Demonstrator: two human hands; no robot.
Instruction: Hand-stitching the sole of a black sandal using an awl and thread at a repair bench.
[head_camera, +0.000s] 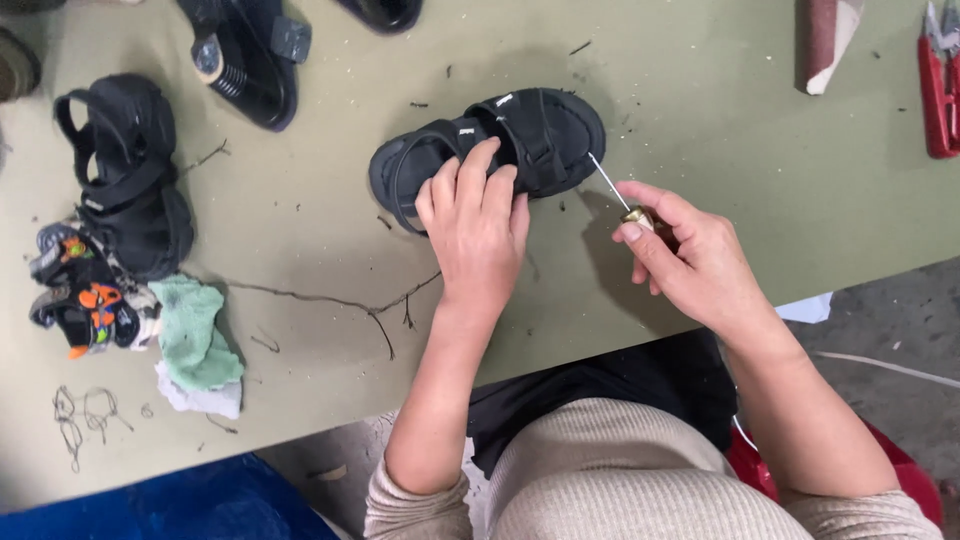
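Head view | black sandal is lain flat on the olive table, long axis running left-low to right-high, rounded end up-right | left hand is pressed on its near edge, fingers curled over the straps | right hand is closed around a thin metal awl, tip touching the sandal's right end | green cloth is left well apart at left.

Green cloth, red snips, 2 black sandals lie apart.
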